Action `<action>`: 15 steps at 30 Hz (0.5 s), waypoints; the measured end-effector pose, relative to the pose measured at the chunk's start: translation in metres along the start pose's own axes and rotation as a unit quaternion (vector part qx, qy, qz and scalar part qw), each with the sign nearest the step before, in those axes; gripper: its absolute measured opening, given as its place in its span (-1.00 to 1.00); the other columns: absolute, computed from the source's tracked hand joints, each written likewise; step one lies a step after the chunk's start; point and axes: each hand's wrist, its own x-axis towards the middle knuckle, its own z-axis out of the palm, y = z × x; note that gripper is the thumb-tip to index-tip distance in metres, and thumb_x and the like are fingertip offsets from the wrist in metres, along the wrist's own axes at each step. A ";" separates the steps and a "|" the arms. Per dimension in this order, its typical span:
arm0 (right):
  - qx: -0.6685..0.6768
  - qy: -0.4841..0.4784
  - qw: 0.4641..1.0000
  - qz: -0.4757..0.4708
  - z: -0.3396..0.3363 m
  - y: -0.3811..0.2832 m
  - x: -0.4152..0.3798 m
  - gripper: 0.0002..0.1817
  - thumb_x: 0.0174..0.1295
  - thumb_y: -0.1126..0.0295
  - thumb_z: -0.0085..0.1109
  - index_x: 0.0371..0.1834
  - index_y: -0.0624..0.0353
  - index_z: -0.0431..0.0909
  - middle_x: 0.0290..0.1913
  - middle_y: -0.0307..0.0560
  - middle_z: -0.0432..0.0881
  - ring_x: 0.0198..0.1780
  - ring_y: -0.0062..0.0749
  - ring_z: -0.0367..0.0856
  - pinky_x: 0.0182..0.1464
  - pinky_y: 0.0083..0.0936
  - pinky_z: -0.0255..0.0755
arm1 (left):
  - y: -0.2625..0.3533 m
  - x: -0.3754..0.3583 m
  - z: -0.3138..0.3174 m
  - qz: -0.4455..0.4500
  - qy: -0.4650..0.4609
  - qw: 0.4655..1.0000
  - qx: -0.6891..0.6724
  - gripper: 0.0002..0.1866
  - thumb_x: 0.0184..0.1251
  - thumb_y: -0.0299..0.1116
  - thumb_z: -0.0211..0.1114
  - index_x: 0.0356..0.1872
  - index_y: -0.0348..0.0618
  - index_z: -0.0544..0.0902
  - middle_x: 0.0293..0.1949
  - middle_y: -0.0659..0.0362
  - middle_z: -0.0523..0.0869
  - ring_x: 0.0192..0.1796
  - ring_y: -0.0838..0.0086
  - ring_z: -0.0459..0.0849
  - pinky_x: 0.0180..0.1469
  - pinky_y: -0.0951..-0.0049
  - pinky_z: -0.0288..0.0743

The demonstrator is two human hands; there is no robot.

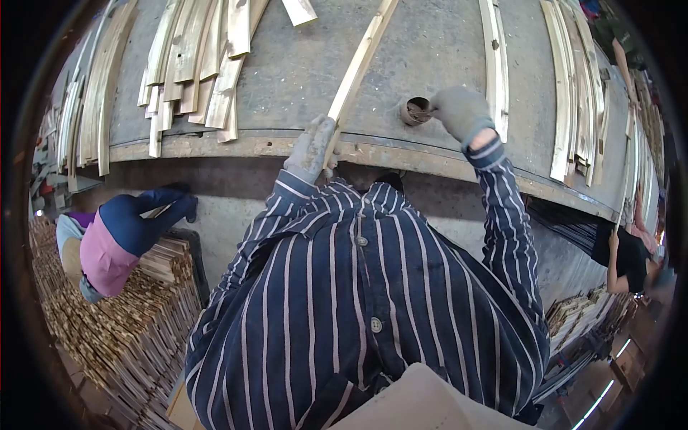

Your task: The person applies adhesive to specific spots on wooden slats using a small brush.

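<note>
My left hand (pixel 309 152), in a grey work glove, is closed around the near end of a long, narrow wooden strip (pixel 358 66). The strip slants away across the grey worktable (pixel 301 86), its near end at the table's front edge. My right hand (pixel 461 113), also gloved, is closed beside a small round can (pixel 415 112) on the table. Its fingertips are at the can's rim, apparently pinching a thin thing that reaches into the opening; I cannot make out what it is. The can's contents are dark and hard to see.
Several wooden strips (pixel 190 50) lie at the left of the table, and more strips (pixel 496 57) lie to the right. A person in pink (pixel 107 254) bends over stacked wood (pixel 136 344) at left. Another person in black (pixel 620 251) is at far right.
</note>
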 end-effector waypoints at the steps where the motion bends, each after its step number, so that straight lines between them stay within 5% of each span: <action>1: -0.005 -0.015 1.000 0.003 0.003 -0.006 0.008 -0.82 0.16 0.29 0.14 -0.30 -0.01 0.74 -0.31 -0.01 0.71 -0.23 -0.11 0.70 -0.20 -0.26 0.55 | 0.002 -0.001 0.001 0.000 -0.001 1.000 0.000 -0.35 0.42 0.14 0.05 0.28 -0.19 0.38 -0.42 0.11 0.62 -0.61 0.55 0.54 -0.67 0.57 0.37; 4: 0.018 -0.052 0.998 0.003 0.021 -0.003 0.023 -0.82 0.14 0.35 0.14 -0.31 0.04 0.75 -0.27 0.03 0.72 -0.23 -0.08 0.71 -0.21 -0.26 0.57 | 0.001 0.000 0.000 0.008 0.026 0.991 0.133 -0.32 0.41 0.12 0.08 0.32 -0.23 0.37 -0.28 0.03 0.68 -0.39 0.41 0.67 -0.42 0.46 0.53; 6: 0.045 -0.072 0.996 -0.001 0.024 0.004 0.025 -0.82 0.13 0.34 0.18 -0.30 0.06 0.75 -0.27 0.04 0.72 -0.24 -0.06 0.70 -0.22 -0.26 0.57 | -0.006 0.006 -0.002 0.093 0.073 0.963 0.243 -0.33 0.40 0.10 0.11 0.27 -0.30 0.42 -0.13 -0.10 0.69 -0.10 0.17 0.70 -0.05 0.32 0.54; 9: 0.142 -0.117 0.983 -0.008 0.022 0.017 0.021 -0.77 0.11 0.24 0.27 -0.24 0.08 0.75 -0.40 0.02 0.71 -0.41 -0.11 0.69 -0.29 -0.30 0.56 | 0.003 -0.001 0.002 0.101 0.073 0.952 0.280 -0.29 0.35 0.11 0.17 0.23 -0.38 0.45 0.01 -0.21 0.64 0.13 0.02 0.59 0.19 0.26 0.39; 12: 0.303 -0.154 0.940 0.019 0.037 0.031 0.018 -0.73 0.11 0.23 0.35 -0.21 0.16 0.75 -0.57 -0.08 0.65 -0.61 -0.40 0.58 -0.48 -0.46 0.49 | 0.000 -0.003 0.004 0.142 0.128 0.912 0.364 -0.23 0.27 0.11 0.25 0.30 -0.33 0.39 0.04 -0.16 0.64 0.04 0.13 0.64 0.12 0.31 0.46; 14: 0.516 -0.146 0.844 0.020 0.051 0.039 0.013 -0.82 0.16 0.39 0.33 -0.25 0.28 0.74 -0.66 -0.29 0.53 -0.70 -0.76 0.39 -0.67 -0.77 0.27 | -0.003 -0.003 0.003 0.166 0.144 0.893 0.393 -0.20 0.18 0.09 0.32 0.31 -0.31 0.39 0.05 -0.17 0.63 0.05 0.10 0.64 0.10 0.30 0.47; 15: 0.517 -0.147 0.843 0.017 0.047 0.038 0.010 -0.82 0.16 0.39 0.33 -0.25 0.28 0.74 -0.66 -0.29 0.53 -0.70 -0.76 0.39 -0.67 -0.77 0.27 | -0.001 -0.004 0.002 0.190 0.160 0.873 0.420 -0.16 0.08 0.06 0.39 0.31 -0.29 0.38 0.06 -0.18 0.62 0.06 0.08 0.63 0.09 0.28 0.49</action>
